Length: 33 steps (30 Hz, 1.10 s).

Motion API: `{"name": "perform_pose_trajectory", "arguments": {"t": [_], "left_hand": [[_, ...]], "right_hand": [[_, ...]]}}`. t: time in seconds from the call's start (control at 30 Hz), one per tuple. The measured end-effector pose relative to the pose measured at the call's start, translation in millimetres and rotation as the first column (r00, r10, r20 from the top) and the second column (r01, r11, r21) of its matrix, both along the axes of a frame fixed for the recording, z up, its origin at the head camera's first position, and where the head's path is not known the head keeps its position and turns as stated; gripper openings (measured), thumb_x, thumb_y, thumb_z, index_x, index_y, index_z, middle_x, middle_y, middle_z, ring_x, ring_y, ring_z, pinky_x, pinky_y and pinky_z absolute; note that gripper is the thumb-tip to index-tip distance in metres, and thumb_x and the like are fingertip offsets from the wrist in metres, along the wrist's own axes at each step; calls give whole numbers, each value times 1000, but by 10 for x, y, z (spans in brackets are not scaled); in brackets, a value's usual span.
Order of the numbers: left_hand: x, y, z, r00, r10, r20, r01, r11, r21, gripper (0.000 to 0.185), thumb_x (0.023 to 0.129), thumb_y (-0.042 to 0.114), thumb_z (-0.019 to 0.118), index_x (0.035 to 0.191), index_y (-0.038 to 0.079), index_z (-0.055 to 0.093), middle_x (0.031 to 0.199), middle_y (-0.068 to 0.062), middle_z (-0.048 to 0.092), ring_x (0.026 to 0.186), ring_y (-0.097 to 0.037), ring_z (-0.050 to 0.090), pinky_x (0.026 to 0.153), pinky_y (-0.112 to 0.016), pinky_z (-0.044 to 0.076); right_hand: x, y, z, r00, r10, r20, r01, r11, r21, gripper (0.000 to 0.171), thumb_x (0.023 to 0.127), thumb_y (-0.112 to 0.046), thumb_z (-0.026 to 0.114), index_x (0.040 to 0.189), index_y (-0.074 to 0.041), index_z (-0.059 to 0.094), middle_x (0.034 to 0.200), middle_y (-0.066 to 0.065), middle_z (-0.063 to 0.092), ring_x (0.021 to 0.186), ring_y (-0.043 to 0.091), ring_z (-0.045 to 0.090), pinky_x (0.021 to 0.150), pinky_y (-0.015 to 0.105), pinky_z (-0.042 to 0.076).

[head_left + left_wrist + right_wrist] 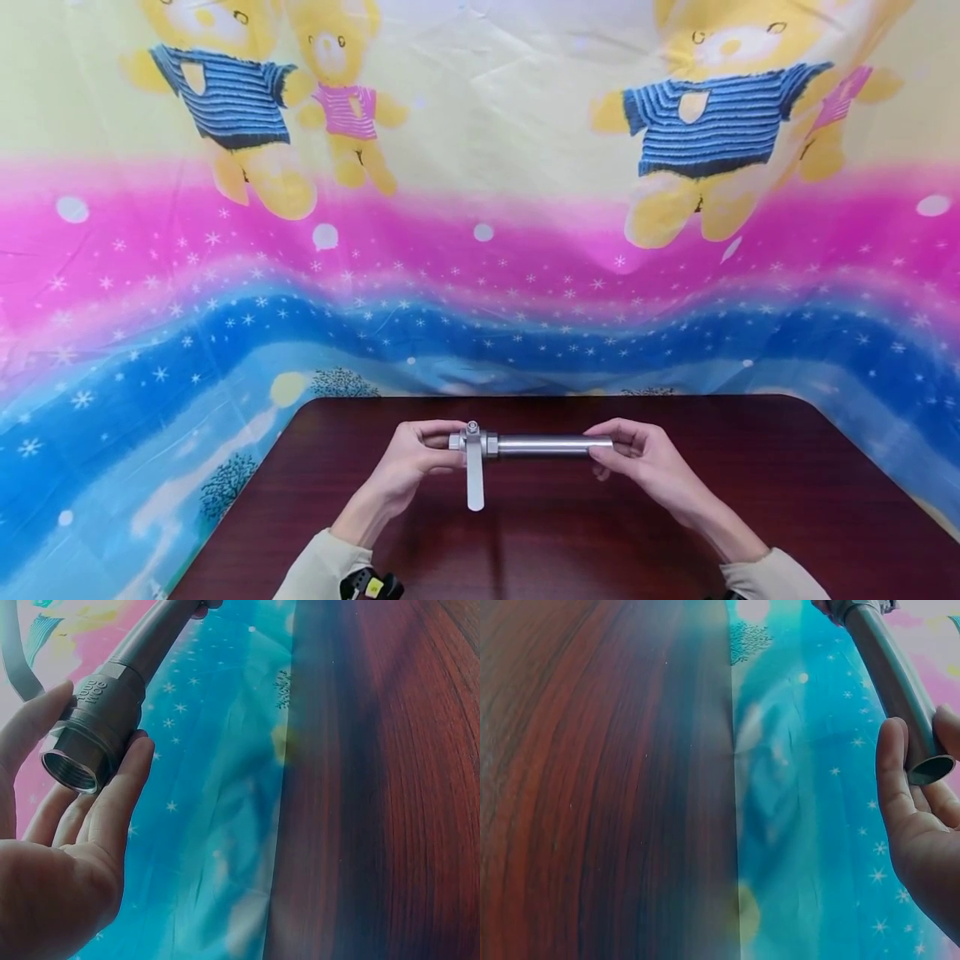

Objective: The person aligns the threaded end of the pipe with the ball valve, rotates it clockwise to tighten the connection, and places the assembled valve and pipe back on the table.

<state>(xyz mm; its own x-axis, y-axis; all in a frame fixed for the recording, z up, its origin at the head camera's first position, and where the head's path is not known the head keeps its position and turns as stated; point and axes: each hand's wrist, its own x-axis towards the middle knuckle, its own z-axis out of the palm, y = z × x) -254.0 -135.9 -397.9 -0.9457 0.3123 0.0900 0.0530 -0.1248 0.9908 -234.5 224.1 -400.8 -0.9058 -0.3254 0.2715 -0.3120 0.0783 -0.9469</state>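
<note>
Backdrop (480,250) with bears hangs behind dark wood table (750,517). Pipe (551,445) is held level above table, valve (472,442) on its left end, handle (475,483) hanging down. Left hand (412,462) grips valve, right hand (645,458) pinches pipe's open end.

Two hands are seen, left hand (408,467) and right hand (645,462); one metal pipe (551,445), one valve (472,443) with one lever handle (475,483), and one bench (750,500) are counted
</note>
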Motion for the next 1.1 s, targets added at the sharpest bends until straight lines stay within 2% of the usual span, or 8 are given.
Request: {"name": "perform_pose_trajectory", "arguments": {"t": [0.07,0.23,0.43,0.67,0.87,1.0,1.1], "left_hand": [[3,-3,2,1000,1,-2,-1,1000,3,48,80,-7,79,127,-9,70,106,-17,78,89,-18,76,79,-35,61],[-4,-4,-9,1000,8,-3,-8,1000,4,48,80,-7,79,127,-10,70,106,-17,78,87,-18,76,77,-33,60],[1,-7,-13,1000,9,-1,-9,1000,9,48,80,-7,79,127,-10,70,106,-17,78,87,-18,76,76,-33,60],[-6,-1,-1,1000,3,-10,-3,1000,4,48,80,-7,80,127,-10,70,106,-18,78,89,-18,76,77,-33,61],[-11,2,8,1000,8,-7,-9,1000,-1,48,80,-7,80,127,-9,70,107,-17,78,89,-18,75,78,-35,61],[-9,1,11,1000,11,-10,-11,1000,-8,48,80,-6,80,126,-9,71,107,-17,78,89,-17,75,78,-34,60],[-6,2,8,1000,9,-7,-9,1000,-8,48,80,-6,80,127,-9,71,106,-17,78,89,-17,75,76,-33,60]], "right_hand": [[2,-5,5,1000,-7,5,7,1000,7,34,98,-10,75,127,6,67,100,17,74,83,27,73,79,38,61],[5,-10,4,999,49,-18,-50,998,-45,43,94,0,76,131,12,58,115,17,70,91,24,74,81,41,62],[16,-8,27,999,31,-13,-31,999,11,37,101,-9,72,130,11,63,101,15,74,86,26,74,81,39,61],[6,1,17,999,51,-15,-51,998,-32,43,94,0,76,132,13,57,113,18,70,90,24,74,81,43,62],[4,-6,40,1000,3,-2,-3,1000,12,37,100,-11,74,130,9,65,105,20,74,87,27,75,82,39,61],[4,-2,31,999,33,-9,-33,999,-23,43,95,-3,76,133,11,60,116,19,71,95,25,75,84,41,62],[4,4,24,999,41,-15,-42,999,-19,44,94,0,77,133,12,59,116,21,70,96,25,74,84,42,62]]}}
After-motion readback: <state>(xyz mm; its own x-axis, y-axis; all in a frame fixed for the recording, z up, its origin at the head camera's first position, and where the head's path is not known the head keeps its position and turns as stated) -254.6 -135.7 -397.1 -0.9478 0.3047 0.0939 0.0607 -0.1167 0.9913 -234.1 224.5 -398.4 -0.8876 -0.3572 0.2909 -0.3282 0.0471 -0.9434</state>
